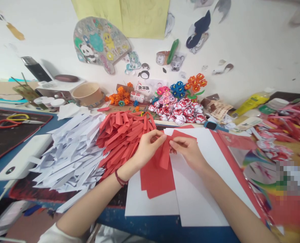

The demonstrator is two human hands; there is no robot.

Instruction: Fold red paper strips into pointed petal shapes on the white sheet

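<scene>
Between my two hands hangs a folded strip of red paper (165,158), above a few flat red paper pieces (156,180). My left hand (148,145) pinches the strip's upper left part between thumb and fingertips. On the other side, my right hand (187,148) has its thumb and fingers closed on the strip's right edge. White paper sheets (200,199) lie under the red pieces and below my right forearm. Just left of my left hand is a heap of folded red paper strips (122,135), and beyond it a heap of folded white paper strips (71,155).
Scissors (13,120) and a white power bank (23,157) with a cable are at the left. Along the wall stand a round bowl (87,93), orange paper flowers (121,96) and red-and-white paper flowers (182,111). A yellow bottle (252,103) and a clear plastic packet (256,172) lie at the right.
</scene>
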